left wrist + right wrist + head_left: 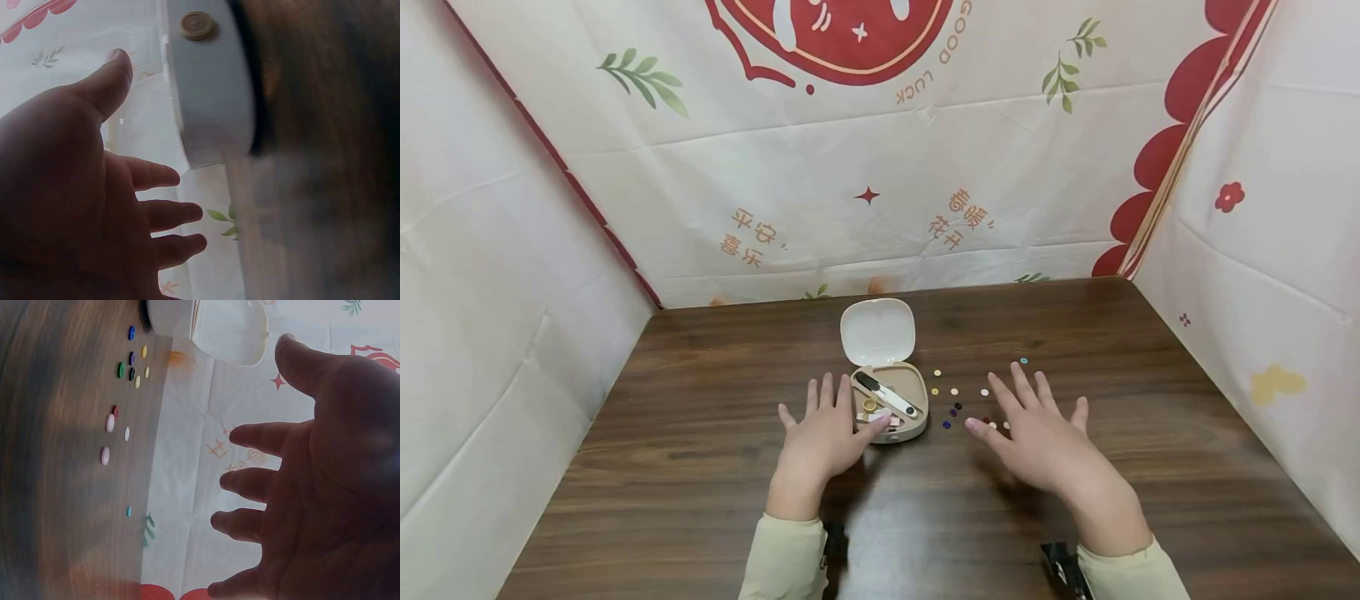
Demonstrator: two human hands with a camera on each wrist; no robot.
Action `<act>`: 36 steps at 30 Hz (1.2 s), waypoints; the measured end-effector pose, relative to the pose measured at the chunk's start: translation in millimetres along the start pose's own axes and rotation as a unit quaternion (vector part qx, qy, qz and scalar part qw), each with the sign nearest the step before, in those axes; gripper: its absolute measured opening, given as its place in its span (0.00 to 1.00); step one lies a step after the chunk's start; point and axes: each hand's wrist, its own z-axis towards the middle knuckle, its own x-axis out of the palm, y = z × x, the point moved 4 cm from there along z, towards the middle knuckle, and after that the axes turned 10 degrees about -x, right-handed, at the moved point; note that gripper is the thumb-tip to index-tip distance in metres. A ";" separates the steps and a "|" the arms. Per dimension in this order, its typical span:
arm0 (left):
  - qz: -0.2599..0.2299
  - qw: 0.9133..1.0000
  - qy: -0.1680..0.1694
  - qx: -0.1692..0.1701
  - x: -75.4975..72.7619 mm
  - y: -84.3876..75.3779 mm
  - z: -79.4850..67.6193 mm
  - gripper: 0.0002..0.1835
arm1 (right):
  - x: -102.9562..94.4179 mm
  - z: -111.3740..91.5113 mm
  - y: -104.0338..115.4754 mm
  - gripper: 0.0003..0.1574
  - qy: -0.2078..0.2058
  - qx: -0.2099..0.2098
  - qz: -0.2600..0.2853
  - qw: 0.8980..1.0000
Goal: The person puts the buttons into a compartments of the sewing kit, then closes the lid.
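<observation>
An open white case (922, 402) with a beige inside sits at the table's middle, its lid (878, 332) tipped back. Inside lie white-handled thread snips (901, 403) with a dark end, a gold ring-shaped piece (869, 405) and small pale pieces. My left hand (820, 442) is spread at the case's left side, its thumb overlapping the near edge in the head view. To the right, my right hand (1048, 442) hovers with fingers spread over scattered small buttons, among them a blue button (131, 333), a green button (121, 370) and a pink button (105, 455). Neither hand holds anything.
A dark wood-grain table (700, 467) carries everything. Printed white cloth (820, 158) hangs behind it and along both sides. One teal button (1024, 361) lies apart, beyond the right fingertips. Black straps show at both cuffs.
</observation>
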 end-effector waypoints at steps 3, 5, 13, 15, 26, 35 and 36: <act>-0.002 1.000 0.007 0.002 4.7 2.1 1.2 0.55 | -0.3 0.2 -3.4 0.63 0.007 -0.002 -0.002 1.000; -0.001 1.000 0.009 0.004 6.9 2.6 1.3 0.55 | 0.3 0.0 -6.3 0.59 0.016 -0.002 -0.006 1.000; -0.029 0.999 0.025 -0.002 13.8 4.2 4.9 0.57 | -1.4 11.1 -19.7 0.32 0.049 -0.010 -0.060 0.997; -0.041 0.998 0.037 -0.004 16.2 5.2 6.6 0.57 | -1.7 15.6 -23.3 0.22 0.060 -0.015 -0.071 0.996; -0.089 0.993 0.077 -0.002 20.0 11.9 11.7 0.56 | 0.1 37.7 -40.5 0.06 0.073 -0.057 -0.096 0.991; -0.109 0.988 0.105 -0.013 15.1 12.8 13.2 0.56 | 8.7 50.2 -40.6 0.04 0.098 -0.068 -0.111 0.987; -0.109 0.988 0.109 -0.014 15.6 13.1 14.1 0.55 | 9.1 50.7 -41.0 0.05 0.100 -0.068 -0.113 0.986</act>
